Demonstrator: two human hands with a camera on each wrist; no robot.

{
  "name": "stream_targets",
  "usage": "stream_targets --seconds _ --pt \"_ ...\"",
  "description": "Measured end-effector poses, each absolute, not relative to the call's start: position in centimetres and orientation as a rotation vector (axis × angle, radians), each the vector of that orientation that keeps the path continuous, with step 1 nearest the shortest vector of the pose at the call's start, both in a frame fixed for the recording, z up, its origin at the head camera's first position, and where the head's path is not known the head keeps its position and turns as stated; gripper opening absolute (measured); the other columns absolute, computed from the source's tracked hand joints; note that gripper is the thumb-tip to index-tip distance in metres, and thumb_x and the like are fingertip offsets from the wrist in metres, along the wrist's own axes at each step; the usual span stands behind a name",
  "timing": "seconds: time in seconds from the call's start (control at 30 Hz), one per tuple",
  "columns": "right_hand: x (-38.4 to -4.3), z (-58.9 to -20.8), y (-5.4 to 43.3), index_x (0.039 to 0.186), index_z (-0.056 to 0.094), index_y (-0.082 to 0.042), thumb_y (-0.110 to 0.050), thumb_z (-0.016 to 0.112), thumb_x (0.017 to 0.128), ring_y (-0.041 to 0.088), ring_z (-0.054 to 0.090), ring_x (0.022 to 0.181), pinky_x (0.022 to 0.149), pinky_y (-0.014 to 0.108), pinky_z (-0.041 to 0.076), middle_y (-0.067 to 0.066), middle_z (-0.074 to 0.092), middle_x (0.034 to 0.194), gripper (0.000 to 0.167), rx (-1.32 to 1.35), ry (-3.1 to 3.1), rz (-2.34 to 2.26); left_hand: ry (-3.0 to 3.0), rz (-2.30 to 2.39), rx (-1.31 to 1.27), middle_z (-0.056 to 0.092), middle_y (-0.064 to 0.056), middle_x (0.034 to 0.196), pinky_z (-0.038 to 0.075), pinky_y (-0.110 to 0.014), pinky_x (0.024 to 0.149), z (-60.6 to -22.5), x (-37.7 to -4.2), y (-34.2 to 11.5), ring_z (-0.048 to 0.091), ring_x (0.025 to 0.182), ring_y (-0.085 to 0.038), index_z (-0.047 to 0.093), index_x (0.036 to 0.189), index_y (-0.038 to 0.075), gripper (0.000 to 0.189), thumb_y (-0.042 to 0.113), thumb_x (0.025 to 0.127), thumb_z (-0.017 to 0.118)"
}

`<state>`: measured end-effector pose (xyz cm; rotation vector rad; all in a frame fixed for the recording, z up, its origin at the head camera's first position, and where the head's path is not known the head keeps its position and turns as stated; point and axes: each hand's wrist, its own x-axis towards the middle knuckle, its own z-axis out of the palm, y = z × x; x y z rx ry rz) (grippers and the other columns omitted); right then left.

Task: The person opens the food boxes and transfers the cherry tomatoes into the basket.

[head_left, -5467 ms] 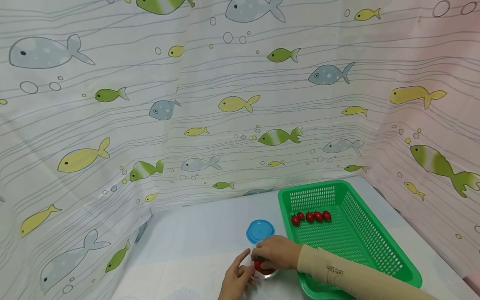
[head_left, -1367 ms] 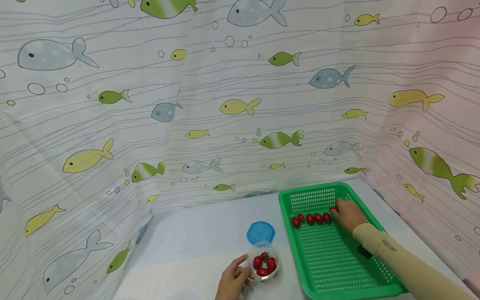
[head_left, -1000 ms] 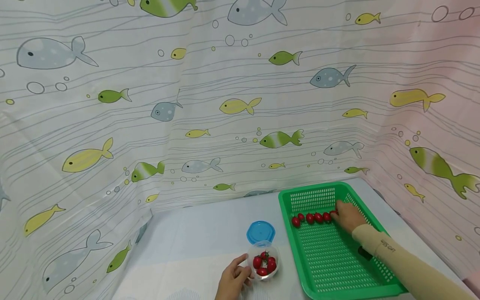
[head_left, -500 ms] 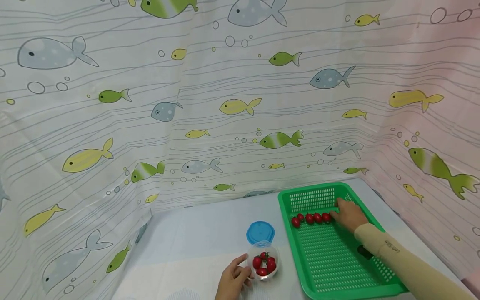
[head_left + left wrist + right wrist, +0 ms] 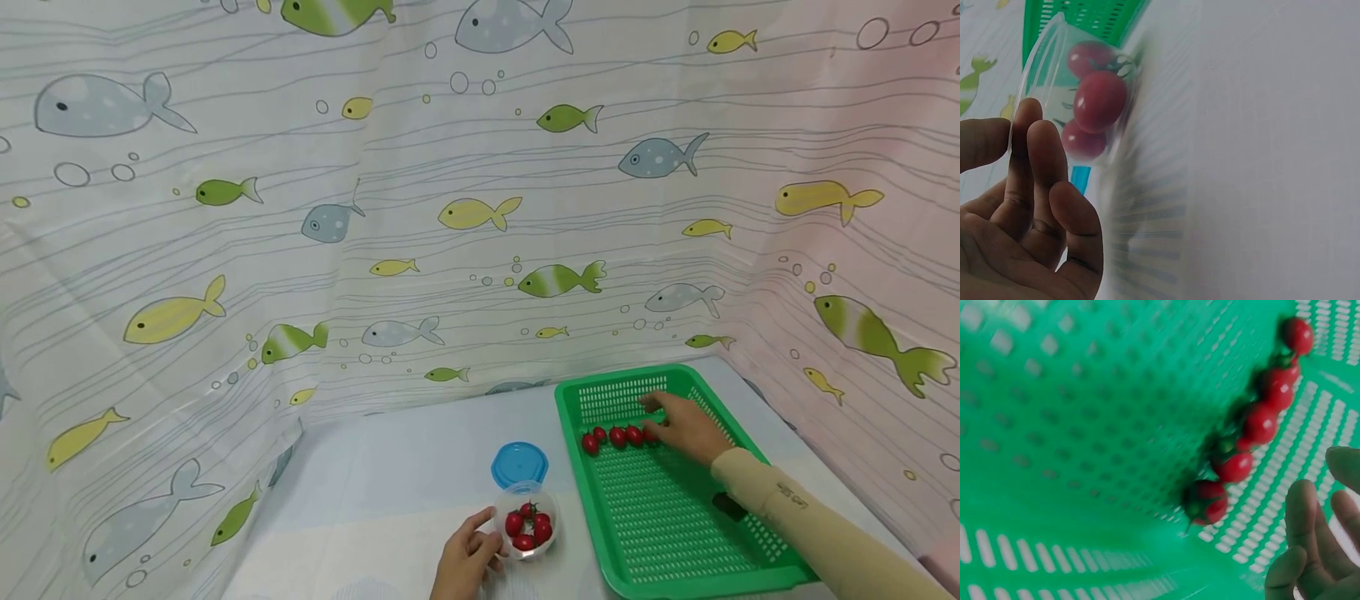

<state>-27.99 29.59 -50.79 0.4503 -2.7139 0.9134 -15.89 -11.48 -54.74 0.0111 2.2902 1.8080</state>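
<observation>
closest in, the left hand (image 5: pixel 467 560) pinches the rim of a clear round tub (image 5: pixel 528 490) between thumb and forefinger, the other fingers (image 5: pixel 1047 153) bent loosely beside it. the tub stands on the table (image 5: pixel 382 483) with several red tomatoes (image 5: pixel 542 529) inside, green stems on some. just beyond the tub lies a blue lid (image 5: pixel 519 467). to the right is a green slotted basket (image 5: pixel 663 533), and a beige sleeve (image 5: pixel 795 508) reaches over its side. the right hand (image 5: pixel 688 425) hangs over the basket's far part, its fingers parted and grasping nothing. the right wrist view shows them clear of a row of tomatoes (image 5: pixel 617 437) lying along the basket's far end. behind everything hangs a pale sheet (image 5: pixel 420 292) printed with fish and wavy lines.
</observation>
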Motion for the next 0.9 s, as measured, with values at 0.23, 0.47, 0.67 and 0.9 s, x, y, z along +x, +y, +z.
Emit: stream_targets --seconds 0.23,0.47,0.67,0.9 --pt "-27.2 -48.0 26.0 0.127 0.065 -0.010 -0.020 0.073 0.096 0.009 0.061 0.081 0.067 0.030 0.051 0.009 0.068 0.122 0.034 0.612 -2.674 0.985 2.321 1.808 0.036 0.073 -0.005 0.085 0.047 -0.031 0.058 -54.8 -16.0 -11.5 0.064 0.070 -0.017 0.048 0.144 -0.006 0.054 0.023 0.101 0.063" --pt "-26.1 -45.7 21.6 0.127 0.066 -0.007 -0.014 0.074 0.094 0.010 0.061 0.081 0.070 0.031 0.052 0.007 0.070 0.117 0.035 0.892 -2.549 1.029 2.307 1.800 -0.008 0.073 -0.004 0.086 0.047 -0.032 0.061 -55.0 -16.1 -11.5 0.065 0.071 -0.017 0.048 0.144 -0.005 0.055 0.024 0.101 0.064" --pt "-25.7 -44.5 18.6 0.125 0.068 -0.018 -0.020 0.074 0.095 0.010 0.061 0.090 0.077 0.033 0.053 -0.006 0.069 0.118 0.030 1.072 -2.611 1.048 2.315 1.812 -0.007 0.073 -0.007 0.088 0.048 -0.030 0.061 -54.9 -16.2 -11.8 0.066 0.071 -0.018 0.049 0.144 -0.006 0.054 0.024 0.101 0.063" --pt "-25.0 -43.9 15.9 0.126 0.069 -0.024 -0.029 0.071 0.097 0.004 0.061 0.088 0.073 0.027 0.053 -0.010 0.070 0.115 0.030 1.305 -2.808 1.024 2.317 1.815 -0.010 0.072 -0.008 0.087 0.048 -0.029 0.059 -55.0 -16.2 -12.0 0.065 0.070 -0.017 0.050 0.143 -0.005 0.051 0.022 0.102 0.062"
